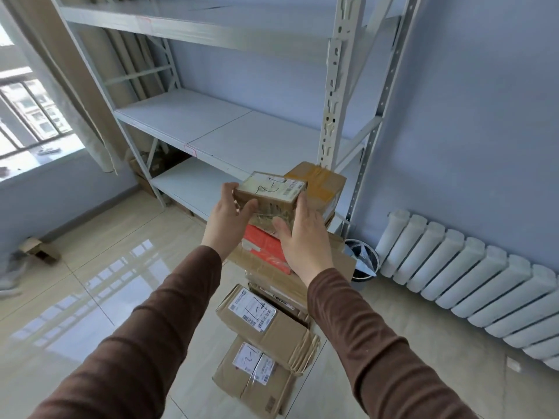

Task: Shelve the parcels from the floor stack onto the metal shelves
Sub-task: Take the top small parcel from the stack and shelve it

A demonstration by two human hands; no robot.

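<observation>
A small brown taped parcel with a white label and black pen marks is held up between both hands, in front of the white metal shelves. My left hand grips its left end, thumb on the front face. My right hand holds its right end and underside. Below them stands the floor stack: a red parcel, several brown cardboard boxes with labels, and a taped box at the top rear. The shelf boards in view carry no parcels.
A white radiator runs along the blue wall at right. A black bin stands beside the shelf post. A curtain and window are at left. A small cardboard piece and someone's shoe lie on the glossy tiled floor.
</observation>
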